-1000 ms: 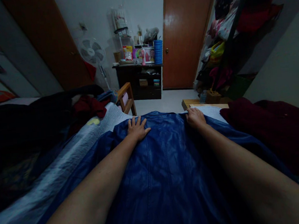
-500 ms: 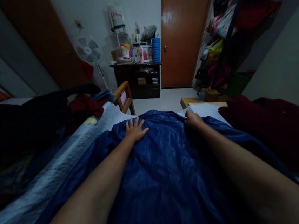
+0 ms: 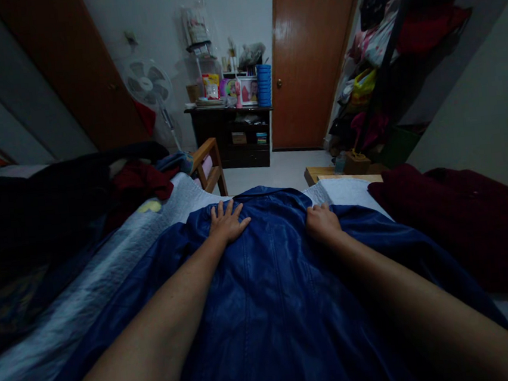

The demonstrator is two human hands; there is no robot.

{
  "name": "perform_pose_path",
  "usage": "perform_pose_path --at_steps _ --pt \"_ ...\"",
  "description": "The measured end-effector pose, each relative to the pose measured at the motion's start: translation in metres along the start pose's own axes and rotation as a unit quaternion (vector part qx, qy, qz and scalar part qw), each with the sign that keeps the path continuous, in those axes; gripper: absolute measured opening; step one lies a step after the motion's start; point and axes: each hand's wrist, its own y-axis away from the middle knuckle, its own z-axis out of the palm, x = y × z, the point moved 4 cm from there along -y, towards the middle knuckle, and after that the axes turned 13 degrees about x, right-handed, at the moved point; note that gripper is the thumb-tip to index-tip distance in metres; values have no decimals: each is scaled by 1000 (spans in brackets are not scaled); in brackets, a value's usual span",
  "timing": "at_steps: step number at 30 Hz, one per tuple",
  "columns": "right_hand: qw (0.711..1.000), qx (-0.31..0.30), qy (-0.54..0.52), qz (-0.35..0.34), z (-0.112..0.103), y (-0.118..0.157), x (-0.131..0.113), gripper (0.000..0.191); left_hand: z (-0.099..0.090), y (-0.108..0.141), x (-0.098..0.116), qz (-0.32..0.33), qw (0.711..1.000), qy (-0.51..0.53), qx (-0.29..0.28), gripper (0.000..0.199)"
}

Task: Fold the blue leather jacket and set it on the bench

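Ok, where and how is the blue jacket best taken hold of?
Probably at both shoulders, beside the collar, coming down from the near side. The blue jacket lies spread out, collar at the far end, sleeves to either side. The left hand rests spread by one shoulder; the right hand is curled by the other.

A white fan [image 3: 149, 84] stands left of a dark cabinet [image 3: 209, 134]. Maroon cloth [image 3: 455, 225], perhaps a garment, lies at right.
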Motion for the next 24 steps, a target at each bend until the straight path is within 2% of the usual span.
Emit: perform_pose_path --at_steps 3,5,9,13,17,21,24 --pt "999 45 20 -11 -1 10 -6 40 -1 1 0 2 1000 -2 6 76" --pt "999 33 13 2 -5 6 -3 40 0 1 0 2 1000 -3 8 76" --pt "999 13 -6 50 -22 -22 9 40 0 0 0 1 1000 0 6 76" --pt "990 61 -13 125 -37 -52 25 43 -2 1 0 -4 1000 3 -1 76" --pt "981 88 -23 173 -25 -62 35 49 -4 1 1 -2 1000 4 3 75" --pt "985 65 -30 155 -3 -58 27 44 -3 1 1 -2 1000 6 9 75" --pt "988 61 -19 141 -2 -55 14 44 -1 1 0 -3 1000 8 6 76"
